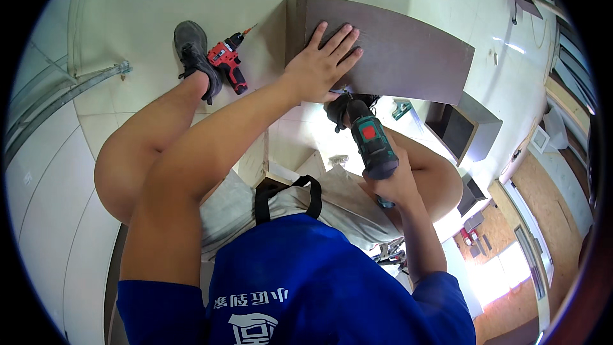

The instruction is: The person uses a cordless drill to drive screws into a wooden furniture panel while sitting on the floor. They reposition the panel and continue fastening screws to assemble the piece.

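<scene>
My left hand (322, 64) lies flat with fingers spread on a dark brown wooden panel (408, 57), pressing its near edge. My right hand (393, 185) grips the handle of a green cordless drill (369, 137), which points up under the panel's near edge, just below my left hand. The drill's tip is hidden behind the chuck and the panel. A second drill, red and black (228, 61), lies on the pale tiled floor beside my left shoe (195, 54).
A thinner upright board (295, 19) joins the panel at its left end. Open box-like cabinet pieces (463, 128) stand to the right. My bare knees frame the work spot. Small tools lie near my right elbow (393, 254). A metal rail (70, 86) runs along the floor at left.
</scene>
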`<action>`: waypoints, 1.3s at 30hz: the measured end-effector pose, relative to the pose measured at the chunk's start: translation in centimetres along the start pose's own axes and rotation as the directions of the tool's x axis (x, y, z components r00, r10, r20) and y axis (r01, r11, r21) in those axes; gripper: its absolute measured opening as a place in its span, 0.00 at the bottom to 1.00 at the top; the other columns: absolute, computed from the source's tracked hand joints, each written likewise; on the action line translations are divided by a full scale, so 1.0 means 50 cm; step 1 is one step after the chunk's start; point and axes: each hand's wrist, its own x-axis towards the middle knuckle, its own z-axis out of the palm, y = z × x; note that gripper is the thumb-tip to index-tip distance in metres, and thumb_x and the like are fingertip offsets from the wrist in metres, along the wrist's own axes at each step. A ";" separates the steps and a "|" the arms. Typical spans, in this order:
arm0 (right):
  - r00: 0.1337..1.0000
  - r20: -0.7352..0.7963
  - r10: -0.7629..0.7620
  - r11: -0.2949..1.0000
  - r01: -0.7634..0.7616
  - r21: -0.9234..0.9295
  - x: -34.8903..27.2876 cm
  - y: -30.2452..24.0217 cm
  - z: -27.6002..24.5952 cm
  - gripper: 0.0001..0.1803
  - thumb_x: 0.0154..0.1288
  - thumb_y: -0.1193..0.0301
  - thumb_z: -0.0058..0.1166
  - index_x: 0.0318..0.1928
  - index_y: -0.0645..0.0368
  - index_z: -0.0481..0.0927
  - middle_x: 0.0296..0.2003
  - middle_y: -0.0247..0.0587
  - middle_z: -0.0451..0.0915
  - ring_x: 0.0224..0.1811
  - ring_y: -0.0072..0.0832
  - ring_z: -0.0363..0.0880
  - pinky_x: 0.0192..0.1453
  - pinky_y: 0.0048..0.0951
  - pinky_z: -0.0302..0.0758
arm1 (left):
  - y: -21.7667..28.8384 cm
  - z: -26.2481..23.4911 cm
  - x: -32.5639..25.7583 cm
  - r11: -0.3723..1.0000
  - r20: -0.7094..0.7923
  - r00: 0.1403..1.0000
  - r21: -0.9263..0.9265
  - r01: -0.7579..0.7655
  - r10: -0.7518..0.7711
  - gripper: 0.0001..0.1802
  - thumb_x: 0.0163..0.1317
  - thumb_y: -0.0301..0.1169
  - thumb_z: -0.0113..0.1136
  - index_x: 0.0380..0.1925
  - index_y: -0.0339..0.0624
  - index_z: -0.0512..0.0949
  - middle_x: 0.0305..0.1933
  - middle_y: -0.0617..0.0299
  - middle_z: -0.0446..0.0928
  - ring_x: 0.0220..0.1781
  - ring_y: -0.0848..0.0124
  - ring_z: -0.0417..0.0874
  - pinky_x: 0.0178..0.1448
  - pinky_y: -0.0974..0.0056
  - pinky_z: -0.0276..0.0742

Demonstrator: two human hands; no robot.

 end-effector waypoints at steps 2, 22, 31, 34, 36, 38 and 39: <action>1.000 -0.008 -0.006 1.000 0.006 -0.017 0.002 0.003 0.000 0.26 0.51 0.76 0.61 0.54 0.63 0.74 0.35 0.54 0.83 0.38 0.49 0.84 0.47 0.35 0.78 | -0.001 0.001 0.001 1.000 -0.003 1.000 -0.006 0.003 -0.003 0.55 0.45 0.57 0.72 0.72 0.47 0.61 0.80 0.44 0.47 0.83 0.51 0.45 0.79 0.33 0.35; 0.997 -0.009 -0.080 0.996 0.080 0.025 -0.002 0.038 0.017 0.26 0.49 0.78 0.57 0.52 0.63 0.74 0.31 0.50 0.81 0.32 0.43 0.81 0.43 0.32 0.77 | 0.001 0.010 0.000 1.000 -0.042 0.999 0.009 0.006 -0.006 0.55 0.42 0.56 0.73 0.71 0.47 0.64 0.80 0.45 0.50 0.82 0.53 0.47 0.79 0.35 0.35; 0.999 -0.010 -0.045 0.999 0.046 0.021 -0.005 0.035 0.011 0.30 0.48 0.78 0.57 0.57 0.63 0.73 0.31 0.48 0.82 0.31 0.36 0.81 0.44 0.31 0.76 | 0.000 0.009 0.000 1.000 -0.043 0.999 0.011 0.003 -0.003 0.55 0.42 0.57 0.73 0.71 0.47 0.64 0.80 0.45 0.49 0.83 0.53 0.46 0.80 0.35 0.34; 0.999 0.016 -0.036 0.999 0.036 0.013 0.005 0.007 0.003 0.31 0.48 0.78 0.57 0.58 0.64 0.73 0.31 0.49 0.82 0.31 0.37 0.81 0.44 0.30 0.76 | -0.001 0.009 -0.001 1.000 -0.044 0.999 0.016 0.001 0.000 0.55 0.42 0.56 0.72 0.70 0.47 0.64 0.80 0.45 0.50 0.83 0.53 0.46 0.80 0.35 0.34; 1.000 0.028 -0.010 1.000 0.010 -0.005 0.008 -0.003 -0.001 0.31 0.48 0.78 0.56 0.58 0.64 0.73 0.31 0.50 0.82 0.31 0.38 0.81 0.44 0.31 0.76 | -0.002 0.008 -0.002 1.000 -0.060 0.998 0.008 -0.003 0.004 0.54 0.42 0.56 0.72 0.70 0.46 0.65 0.80 0.45 0.50 0.83 0.53 0.46 0.80 0.35 0.34; 0.999 0.029 0.039 0.999 -0.038 -0.029 0.008 -0.004 -0.006 0.31 0.48 0.78 0.55 0.58 0.64 0.74 0.31 0.50 0.82 0.30 0.39 0.80 0.43 0.31 0.76 | -0.003 0.006 -0.002 1.000 -0.048 0.999 -0.014 -0.007 0.007 0.53 0.44 0.55 0.72 0.69 0.45 0.65 0.80 0.45 0.50 0.83 0.53 0.46 0.80 0.36 0.35; 0.999 0.028 0.041 0.998 -0.040 -0.040 0.011 -0.008 -0.008 0.30 0.48 0.78 0.55 0.57 0.63 0.74 0.30 0.51 0.82 0.30 0.40 0.80 0.43 0.31 0.76 | -0.006 0.004 -0.002 1.000 -0.043 0.999 -0.023 -0.008 0.007 0.52 0.44 0.54 0.71 0.69 0.45 0.65 0.80 0.45 0.50 0.83 0.54 0.46 0.80 0.36 0.35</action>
